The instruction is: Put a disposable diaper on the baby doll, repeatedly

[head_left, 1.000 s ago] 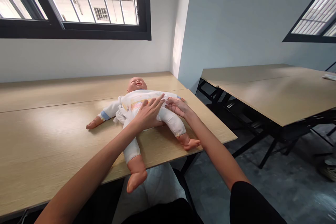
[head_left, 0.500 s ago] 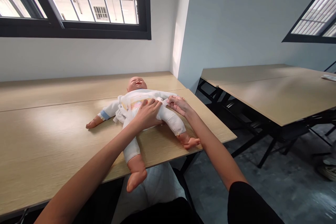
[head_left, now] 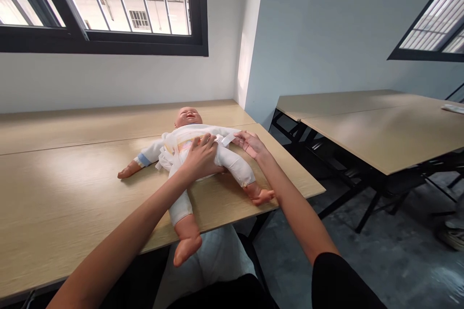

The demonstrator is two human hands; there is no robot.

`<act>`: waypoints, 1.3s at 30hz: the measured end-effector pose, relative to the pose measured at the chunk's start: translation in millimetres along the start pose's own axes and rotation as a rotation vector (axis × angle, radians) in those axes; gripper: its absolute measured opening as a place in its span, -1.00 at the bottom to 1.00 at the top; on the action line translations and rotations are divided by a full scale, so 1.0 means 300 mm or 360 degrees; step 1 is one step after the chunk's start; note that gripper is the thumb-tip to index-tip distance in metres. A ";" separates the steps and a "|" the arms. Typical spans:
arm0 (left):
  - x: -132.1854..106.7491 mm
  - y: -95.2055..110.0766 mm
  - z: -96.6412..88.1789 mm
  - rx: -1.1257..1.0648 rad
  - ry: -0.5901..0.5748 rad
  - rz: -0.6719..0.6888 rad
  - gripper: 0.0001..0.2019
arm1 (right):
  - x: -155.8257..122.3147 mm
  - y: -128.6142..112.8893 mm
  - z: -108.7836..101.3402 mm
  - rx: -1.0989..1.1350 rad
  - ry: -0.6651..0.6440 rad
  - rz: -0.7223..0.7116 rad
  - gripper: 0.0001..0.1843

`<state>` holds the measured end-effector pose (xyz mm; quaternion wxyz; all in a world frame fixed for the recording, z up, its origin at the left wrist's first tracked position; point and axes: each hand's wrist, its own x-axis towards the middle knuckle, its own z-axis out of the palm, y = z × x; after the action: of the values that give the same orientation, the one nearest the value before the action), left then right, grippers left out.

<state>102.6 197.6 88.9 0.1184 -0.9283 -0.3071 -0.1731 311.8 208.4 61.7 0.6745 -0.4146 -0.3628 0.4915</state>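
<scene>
On my remote feed, I am watching a person wearing a black short-sleeved top (head_left: 342,282), its rounded sleeve hem ending above a bare, slender right forearm (head_left: 299,219). The left forearm (head_left: 119,241) is showing equally bare. A loose, pale garment (head_left: 213,256) is showing beyond the near table edge, with a dark lower front of the top (head_left: 217,294) lying across it.
</scene>
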 end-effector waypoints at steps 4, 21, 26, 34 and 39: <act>0.017 -0.041 -0.001 -0.0095 0.0020 0.0167 -0.46 | -0.007 -0.024 0.009 0.0072 -0.0014 0.0024 -0.57; 0.171 -0.187 0.052 -0.0783 -0.0218 -0.0128 -0.72 | -0.086 -0.064 0.087 0.0074 -0.0225 0.0087 -0.44; 0.163 -0.181 0.067 -0.1046 -0.0137 -0.0291 -0.75 | -0.105 -0.085 0.106 0.0038 -0.0161 0.0031 -0.41; 0.160 -0.141 0.090 -0.1061 0.0113 -0.0525 -0.90 | -0.107 -0.057 0.177 -0.0214 -0.0175 -0.0099 -0.36; 0.163 -0.164 0.112 -0.1206 0.0221 -0.0574 -0.83 | -0.100 -0.028 0.225 -0.0436 -0.0238 -0.0114 -0.34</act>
<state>117.7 273.0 83.2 -0.2429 -0.8236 -0.3707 -0.3539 246.7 191.6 93.3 0.5999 -0.4518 -0.4902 0.4423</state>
